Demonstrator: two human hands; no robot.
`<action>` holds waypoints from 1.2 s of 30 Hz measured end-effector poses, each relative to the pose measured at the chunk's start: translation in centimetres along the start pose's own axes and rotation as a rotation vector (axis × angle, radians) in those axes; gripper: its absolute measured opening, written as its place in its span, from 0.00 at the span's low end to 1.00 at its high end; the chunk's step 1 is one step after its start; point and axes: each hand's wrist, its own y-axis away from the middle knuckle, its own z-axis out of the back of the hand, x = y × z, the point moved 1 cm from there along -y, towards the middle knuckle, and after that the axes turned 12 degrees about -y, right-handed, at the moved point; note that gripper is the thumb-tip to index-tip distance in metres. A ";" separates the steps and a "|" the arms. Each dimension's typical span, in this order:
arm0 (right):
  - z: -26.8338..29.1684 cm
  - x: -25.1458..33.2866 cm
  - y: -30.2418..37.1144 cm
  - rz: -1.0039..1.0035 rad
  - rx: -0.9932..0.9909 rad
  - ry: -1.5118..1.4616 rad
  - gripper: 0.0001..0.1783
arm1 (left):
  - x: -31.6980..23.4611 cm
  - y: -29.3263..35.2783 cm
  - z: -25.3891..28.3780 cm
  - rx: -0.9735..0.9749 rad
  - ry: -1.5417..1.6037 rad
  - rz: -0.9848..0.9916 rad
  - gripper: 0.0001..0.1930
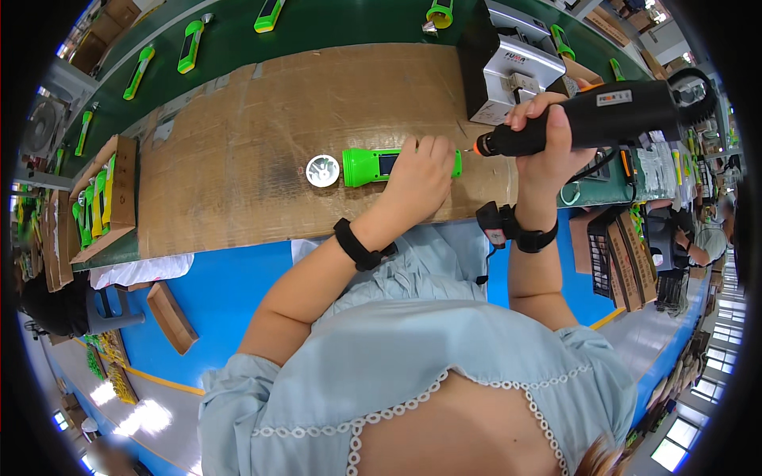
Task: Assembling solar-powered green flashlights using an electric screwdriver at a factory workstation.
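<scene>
A green flashlight [361,167] with a dark panel lies on its side on the brown cardboard sheet [238,143]. My left hand [421,176] is closed over its handle end, the fingers bent across the body. Just left of the flashlight's wide head, apart from it, is a round silver reflector [322,170]. In my right hand [552,147] is a black electric screwdriver [603,119], held level. Its thin bit points left, close to the flashlight's tail end; whether they touch I cannot tell.
Behind my right hand stands a black and silver machine [512,67]. Several green flashlights [190,46] lie along the green bench [349,30] at the back. A cardboard box [119,186] of green and yellow parts sits at the left. Another person [698,242] is at the far right.
</scene>
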 end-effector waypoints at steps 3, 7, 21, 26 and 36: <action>0.3 -0.7 0.2 -0.044 -0.014 0.078 0.27 | 0.0 0.0 -0.4 0.003 -0.048 -0.003 0.26; 1.7 -1.5 0.2 -0.142 0.068 0.249 0.26 | -0.2 -0.1 -0.5 0.008 -0.055 0.006 0.25; 2.1 -4.2 0.2 -0.290 0.070 0.149 0.22 | 0.5 -1.0 -0.3 0.002 0.236 0.173 0.23; 2.3 -4.5 0.1 -0.275 0.092 0.036 0.21 | 0.8 -1.3 0.1 0.042 0.350 0.226 0.25; 2.2 -1.9 -0.2 -0.103 0.088 -0.019 0.28 | 0.8 -1.6 0.6 0.021 0.372 0.248 0.22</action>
